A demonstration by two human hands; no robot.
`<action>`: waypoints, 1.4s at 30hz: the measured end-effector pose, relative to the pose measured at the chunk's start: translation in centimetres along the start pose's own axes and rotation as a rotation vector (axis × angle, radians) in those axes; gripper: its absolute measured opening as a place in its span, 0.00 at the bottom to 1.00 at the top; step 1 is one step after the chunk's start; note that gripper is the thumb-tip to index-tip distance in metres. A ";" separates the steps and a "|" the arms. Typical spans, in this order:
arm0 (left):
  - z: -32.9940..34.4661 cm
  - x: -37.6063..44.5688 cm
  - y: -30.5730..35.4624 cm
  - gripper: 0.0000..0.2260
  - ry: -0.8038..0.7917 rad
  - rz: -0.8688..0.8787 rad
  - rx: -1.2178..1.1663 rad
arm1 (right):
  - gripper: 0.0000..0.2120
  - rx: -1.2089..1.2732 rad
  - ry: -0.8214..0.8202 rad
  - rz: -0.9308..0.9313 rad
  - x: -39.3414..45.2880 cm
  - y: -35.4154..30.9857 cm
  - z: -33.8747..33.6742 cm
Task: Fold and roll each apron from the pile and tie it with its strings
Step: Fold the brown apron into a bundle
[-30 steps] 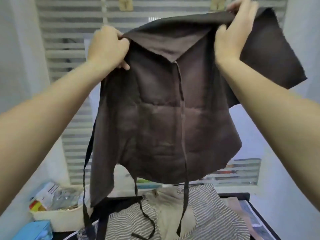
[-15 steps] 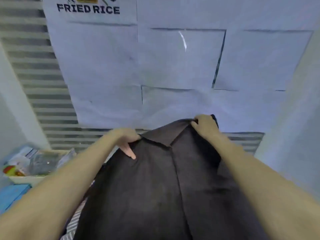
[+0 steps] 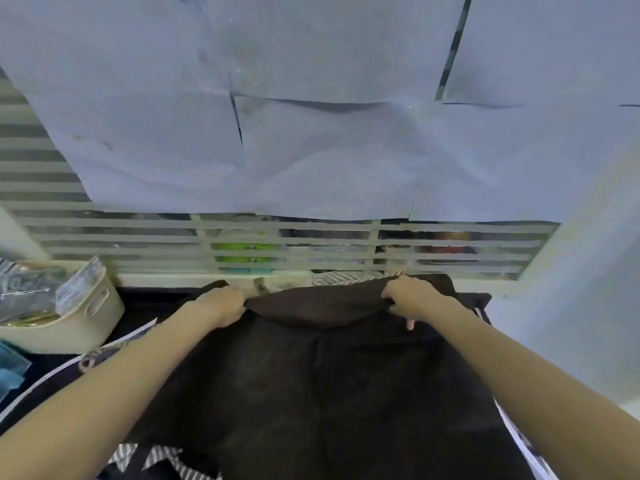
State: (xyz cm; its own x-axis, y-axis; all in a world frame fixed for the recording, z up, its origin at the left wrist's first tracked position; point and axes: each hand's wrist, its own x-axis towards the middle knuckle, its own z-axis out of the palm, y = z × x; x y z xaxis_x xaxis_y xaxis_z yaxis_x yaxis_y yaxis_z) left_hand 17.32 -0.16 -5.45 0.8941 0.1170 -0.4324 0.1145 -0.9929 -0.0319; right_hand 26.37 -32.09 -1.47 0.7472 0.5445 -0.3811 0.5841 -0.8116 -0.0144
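Dark brown cloth apron [image 3: 322,375] lies spread on the table, below the slatted window [image 3: 294,244]. Left hand [image 3: 221,304] and right hand [image 3: 410,297] each grip its folded far edge. Small tag [image 3: 260,286] by the left hand, text unreadable.

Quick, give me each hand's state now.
Left hand: grips the dark brown apron's folded top edge.
Right hand: grips the same edge.

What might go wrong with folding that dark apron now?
The dark apron lies over a striped cloth, so that could get dragged or folded in too. The left hand and right hand grip only the far edge, so the fold may end up crooked. The strings aren't visible and could get trapped underneath.
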 end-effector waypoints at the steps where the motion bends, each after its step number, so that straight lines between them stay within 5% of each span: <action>1: 0.5 -0.3 0.1 0.21 -0.034 0.017 0.042 | 0.10 -0.008 -0.112 -0.008 -0.2 -0.3 0.7; 4: 1.7 -1.9 2.2 0.28 -0.144 0.002 0.234 | 0.07 -0.107 -0.252 -0.024 -0.3 -0.9 3.4; 7: 2.1 -3.8 5.4 0.35 -0.003 0.136 0.380 | 0.13 -0.140 -0.272 -0.042 -0.3 -1.6 4.5; 12: 3.4 -2.7 8.2 0.16 0.133 0.287 0.393 | 0.09 -0.238 -0.212 -0.066 -0.7 -2.1 4.8; 17: 2.9 -1.5 8.2 0.15 -0.064 0.082 0.457 | 0.10 0.053 -0.440 0.024 -1.2 -1.5 6.1; 23: 1.0 -0.4 8.7 0.12 0.088 -0.136 0.418 | 0.18 -0.002 0.042 -0.014 2.1 -0.1 4.8; 27: 0.6 0.7 9.1 0.15 0.226 -0.046 0.316 | 0.29 -0.103 0.033 0.083 4.6 0.6 4.6; 32: 2.2 2.6 8.1 0.25 0.086 -0.033 0.047 | 0.24 -0.128 0.066 0.123 6.1 2.7 5.6; 36: 2.2 3.3 6.1 0.11 0.082 0.013 -0.125 | 0.16 0.028 -0.163 0.034 6.0 3.9 5.6; 42: -2.7 4.7 4.0 0.07 -0.345 0.045 -0.608 | 0.18 0.429 -0.644 0.110 4.6 6.5 3.2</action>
State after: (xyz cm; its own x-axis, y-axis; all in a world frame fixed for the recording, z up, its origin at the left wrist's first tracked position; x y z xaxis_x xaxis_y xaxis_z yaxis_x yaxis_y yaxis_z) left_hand 23.15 -3.56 -5.14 0.7262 -0.0370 -0.6865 0.3931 -0.7969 0.4588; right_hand 32.65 -35.55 -6.30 0.3856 0.3325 -0.8606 0.2456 -0.9361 -0.2516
